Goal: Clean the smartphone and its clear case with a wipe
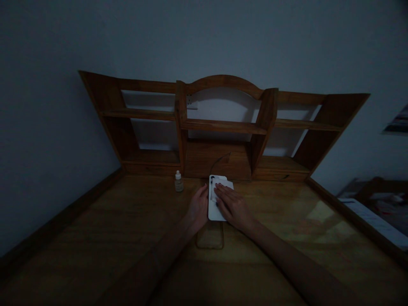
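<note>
A white phone point(216, 216) lies back up in front of me, its camera lens showing at the top left corner. Along its left edge my left hand point(199, 208) is closed, steadying it. My right hand point(235, 206) presses a folded white tissue point(227, 183) against the phone's back, fingers together over it. Just below the phone is a clear phone case point(210, 247), partly hidden by the phone and my left hand. To the left of my hands a small dropper bottle point(179, 184) with a white cap stands upright.
A wooden shelf unit point(223, 126) runs along the back of the wooden desk point(127, 229). A thin dark cable point(219, 160) curves behind the phone. A wall socket point(192, 102) shows through the shelf. Raised edges border the desk on both sides. The room is dim.
</note>
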`<state>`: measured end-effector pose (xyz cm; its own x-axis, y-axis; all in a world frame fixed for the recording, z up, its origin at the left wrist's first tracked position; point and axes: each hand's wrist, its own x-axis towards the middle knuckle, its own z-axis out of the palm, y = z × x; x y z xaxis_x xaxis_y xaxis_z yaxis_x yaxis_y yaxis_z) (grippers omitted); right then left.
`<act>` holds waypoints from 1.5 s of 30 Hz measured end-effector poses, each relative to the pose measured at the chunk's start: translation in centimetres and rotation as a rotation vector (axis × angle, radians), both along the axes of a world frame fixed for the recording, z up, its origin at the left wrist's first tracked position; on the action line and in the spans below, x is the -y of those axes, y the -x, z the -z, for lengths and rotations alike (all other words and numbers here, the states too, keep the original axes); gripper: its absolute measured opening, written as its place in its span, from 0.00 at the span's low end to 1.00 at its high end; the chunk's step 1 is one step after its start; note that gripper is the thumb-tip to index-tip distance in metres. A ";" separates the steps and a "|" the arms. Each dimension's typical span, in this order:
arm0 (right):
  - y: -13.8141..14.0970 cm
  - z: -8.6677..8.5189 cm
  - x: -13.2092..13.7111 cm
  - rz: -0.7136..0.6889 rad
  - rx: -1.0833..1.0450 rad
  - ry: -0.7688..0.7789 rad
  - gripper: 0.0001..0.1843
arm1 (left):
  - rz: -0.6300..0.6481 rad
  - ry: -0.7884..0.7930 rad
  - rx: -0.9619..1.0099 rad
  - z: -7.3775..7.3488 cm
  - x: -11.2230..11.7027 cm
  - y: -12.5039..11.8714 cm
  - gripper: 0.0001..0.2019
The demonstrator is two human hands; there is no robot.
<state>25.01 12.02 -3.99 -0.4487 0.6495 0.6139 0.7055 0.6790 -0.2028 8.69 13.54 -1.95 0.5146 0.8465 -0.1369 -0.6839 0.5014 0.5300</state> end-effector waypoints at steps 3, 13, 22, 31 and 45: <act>0.0 0.1 -0.1 -0.003 0.006 0.010 0.25 | -0.027 0.007 -0.016 -0.3 0.1 -0.2 0.21; -0.1 0.1 -0.1 -0.012 0.002 0.016 0.25 | -0.057 0.016 -0.022 -0.4 0.1 -0.5 0.19; 0.0 0.1 -0.1 -0.014 -0.010 0.017 0.25 | -0.047 -0.001 -0.035 -0.4 0.1 -0.5 0.18; -0.2 0.5 -0.3 -0.015 0.000 0.036 0.25 | -0.057 -0.002 -0.037 0.1 -0.2 -0.6 0.17; -0.2 0.6 -0.4 -0.030 -0.004 0.034 0.25 | -0.060 -0.004 -0.077 -0.1 0.0 -0.6 0.17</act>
